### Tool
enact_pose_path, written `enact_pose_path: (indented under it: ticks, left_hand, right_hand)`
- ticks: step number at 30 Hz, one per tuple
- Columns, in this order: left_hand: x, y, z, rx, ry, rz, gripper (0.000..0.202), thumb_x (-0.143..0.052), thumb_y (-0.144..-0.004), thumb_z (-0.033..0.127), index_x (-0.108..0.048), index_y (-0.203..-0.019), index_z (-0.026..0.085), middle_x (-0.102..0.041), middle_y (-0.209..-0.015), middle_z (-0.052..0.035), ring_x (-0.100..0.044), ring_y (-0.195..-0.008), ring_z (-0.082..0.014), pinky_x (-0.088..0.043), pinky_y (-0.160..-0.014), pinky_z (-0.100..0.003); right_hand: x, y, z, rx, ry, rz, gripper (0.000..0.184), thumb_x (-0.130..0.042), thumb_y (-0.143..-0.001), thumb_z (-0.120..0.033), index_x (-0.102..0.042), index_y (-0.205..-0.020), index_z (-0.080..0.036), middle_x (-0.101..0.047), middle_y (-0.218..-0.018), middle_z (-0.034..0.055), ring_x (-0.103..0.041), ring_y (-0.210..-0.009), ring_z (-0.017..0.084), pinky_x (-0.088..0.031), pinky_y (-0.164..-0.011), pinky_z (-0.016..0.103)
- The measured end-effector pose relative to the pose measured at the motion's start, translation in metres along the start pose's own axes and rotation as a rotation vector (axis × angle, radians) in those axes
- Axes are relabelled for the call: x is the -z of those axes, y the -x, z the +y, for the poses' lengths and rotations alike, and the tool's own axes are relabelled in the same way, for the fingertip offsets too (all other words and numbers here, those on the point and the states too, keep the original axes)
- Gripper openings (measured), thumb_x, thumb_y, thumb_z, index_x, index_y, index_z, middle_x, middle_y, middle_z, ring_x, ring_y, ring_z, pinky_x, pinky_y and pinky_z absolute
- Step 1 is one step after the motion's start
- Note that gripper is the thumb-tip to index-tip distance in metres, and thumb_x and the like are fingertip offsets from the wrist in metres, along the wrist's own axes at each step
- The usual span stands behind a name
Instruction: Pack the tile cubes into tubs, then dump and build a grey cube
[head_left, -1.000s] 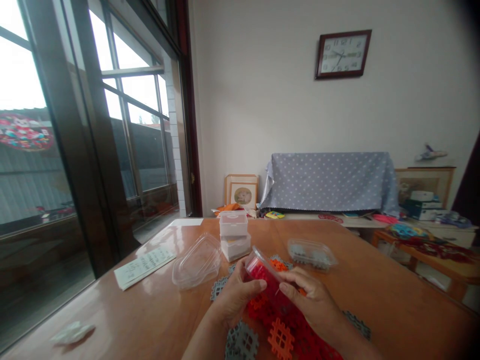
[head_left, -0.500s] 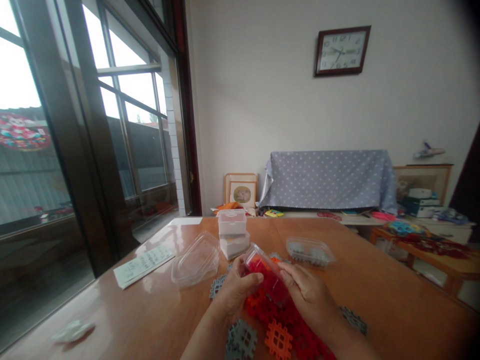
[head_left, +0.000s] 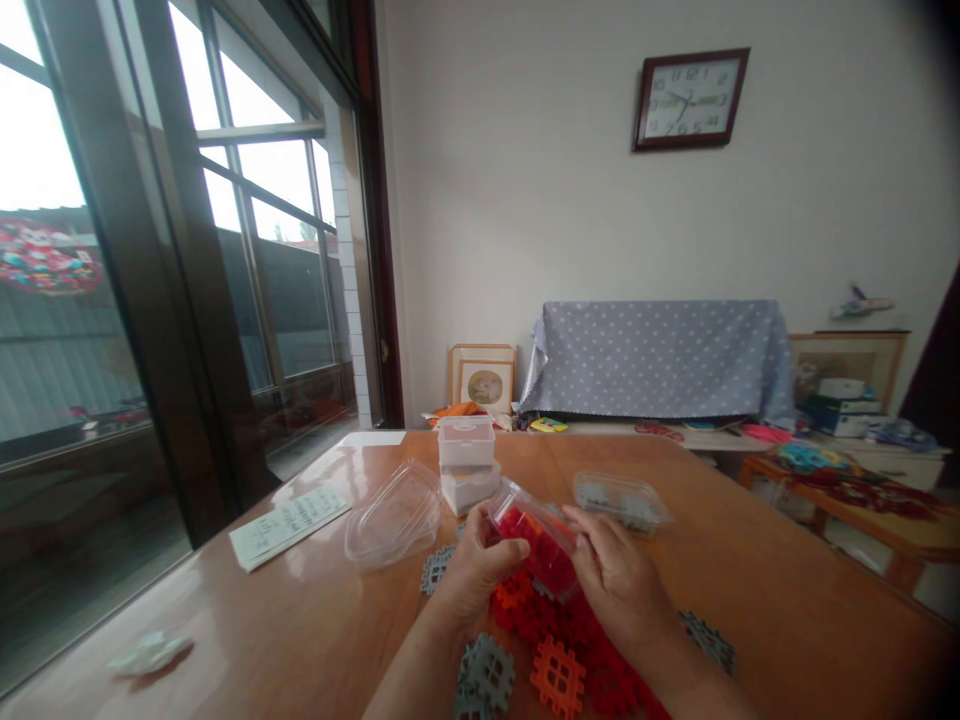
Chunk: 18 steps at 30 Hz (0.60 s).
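Between my hands is a clear plastic container (head_left: 546, 555), tilted, with red and orange showing in or through it. My left hand (head_left: 491, 555) grips its left side, thumb bent over the near wall. My right hand (head_left: 615, 565) is closed at its right edge; some of those fingertips are hidden. Under and in front of the container lies a heap of red lattice building pieces (head_left: 600, 660). An orange lattice piece (head_left: 557, 677) lies flat near me, beside grey lattice pieces (head_left: 487, 675) by my left forearm.
Behind my left hand stand stacked white boxes (head_left: 466, 450), with an open clear container (head_left: 395, 515) to their left. Another clear container (head_left: 621, 502) holds grey pieces at the right. Written paper (head_left: 289, 525) and a crumpled white item (head_left: 150, 653) lie on the left of the table.
The fingers of my right hand have shifted up and spread a little along the container's edge. The container has turned slightly, while my left hand keeps its grip.
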<state>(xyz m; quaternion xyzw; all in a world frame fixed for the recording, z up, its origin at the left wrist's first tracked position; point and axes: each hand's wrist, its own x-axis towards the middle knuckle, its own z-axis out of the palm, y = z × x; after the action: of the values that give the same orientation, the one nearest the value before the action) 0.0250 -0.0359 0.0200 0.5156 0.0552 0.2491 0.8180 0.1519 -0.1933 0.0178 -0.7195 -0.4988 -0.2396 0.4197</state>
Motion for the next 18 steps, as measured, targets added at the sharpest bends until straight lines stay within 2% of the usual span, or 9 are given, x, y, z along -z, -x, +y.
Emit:
enact_pose_path:
  ticks: [9, 12, 15, 18]
  left_hand:
    - [-0.008, 0.007, 0.004, -0.141, -0.048, -0.05, 0.076, -0.078, -0.07, 0.016, -0.043, -0.137, 0.023, -0.059, -0.134, -0.0119, -0.059, -0.122, -0.0293, -0.047, -0.103, -0.042]
    - [-0.007, 0.006, 0.004, -0.148, -0.084, -0.089, 0.085, -0.078, -0.068, 0.012, -0.036, -0.141, 0.026, -0.058, -0.133, -0.0112, -0.062, -0.115, -0.0273, -0.052, -0.094, -0.038]
    - [-0.004, 0.006, 0.004, -0.188, -0.194, -0.078, 0.092, -0.075, -0.068, 0.008, -0.029, -0.145, 0.029, -0.059, -0.128, -0.0088, -0.066, -0.101, -0.0218, -0.054, -0.085, -0.033]
    - [0.0, 0.006, 0.0, -0.228, -0.314, -0.089, 0.095, -0.072, -0.07, 0.008, -0.026, -0.15, 0.029, -0.06, -0.126, -0.0089, -0.067, -0.101, -0.0227, -0.055, -0.091, -0.038]
  right_hand:
    - [0.007, 0.0, 0.015, -0.1, -0.056, 0.089, 0.025, -0.047, -0.098, -0.026, -0.065, -0.115, -0.023, -0.071, -0.112, 0.0093, -0.065, -0.106, 0.027, -0.053, -0.094, 0.045]
    - [0.007, 0.003, 0.023, -0.142, -0.071, 0.123, 0.021, -0.051, -0.096, -0.027, -0.065, -0.111, -0.025, -0.071, -0.113, 0.0075, -0.065, -0.108, 0.026, -0.052, -0.097, 0.046]
    - [0.007, 0.005, 0.034, -0.151, -0.04, 0.223, 0.018, -0.054, -0.095, -0.03, -0.067, -0.106, -0.025, -0.07, -0.115, 0.0073, -0.062, -0.112, 0.027, -0.048, -0.102, 0.048]
    - [0.004, 0.006, 0.045, -0.177, -0.044, 0.257, 0.018, -0.056, -0.094, -0.033, -0.07, -0.104, -0.026, -0.069, -0.113, 0.0069, -0.061, -0.111, 0.027, -0.048, -0.101, 0.047]
